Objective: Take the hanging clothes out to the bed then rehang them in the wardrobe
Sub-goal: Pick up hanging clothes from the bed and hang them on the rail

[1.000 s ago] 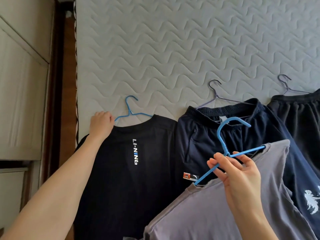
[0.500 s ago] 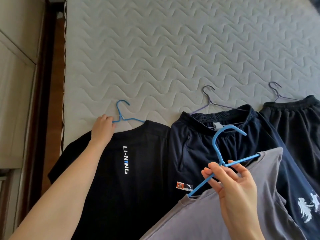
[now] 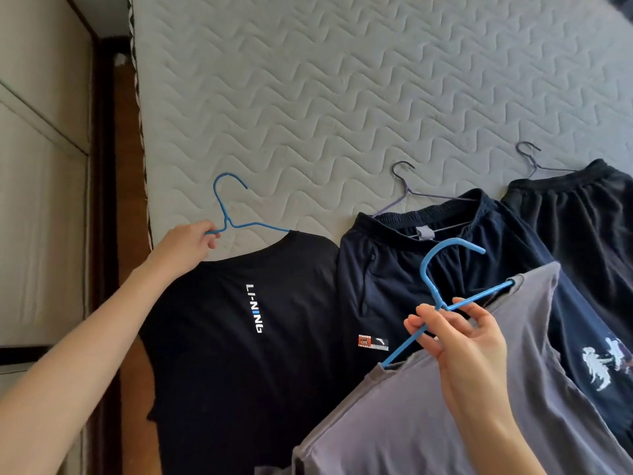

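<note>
1. The left hand (image 3: 186,246) is stretched forward to the near-left corner of the bed (image 3: 342,97). Its thumb and fingers pinch the left shoulder wire of a thin blue hanger (image 3: 226,216).
2. This hanger sits in the neck of a black T-shirt (image 3: 239,354) with white "LI-NING" lettering. The shirt lies flat on the bed with the hook pointing away from the person, and its left side reaches the bed's edge.
3. The right hand (image 3: 469,341) is raised above the clothes. Its fingers are curled round a thicker blue hanger (image 3: 430,286), just below the hook where the two shoulder wires meet.
4. A grey T-shirt (image 3: 428,406) hangs on this second hanger and falls toward the bottom of the view. It hides part of the clothes under it.
5. Just right of the black T-shirt lie navy shorts (image 3: 387,269) with an elastic waistband, on a pale purple hanger (image 3: 406,188). A small orange-and-dark label shows on them near the right hand, and a white print shows further right.
6. At the right edge lies a black garment (image 3: 582,221) with a gathered waistband, on a dark hanger (image 3: 529,159). I cannot tell what kind of garment it is.
7. The bed has a pale quilted cover with a wave pattern, and all three lying pieces rest on its near part.
8. Left of the bed runs a strip of brown floor (image 3: 126,132), and beyond it stand pale wardrobe doors (image 3: 34,166).
</note>
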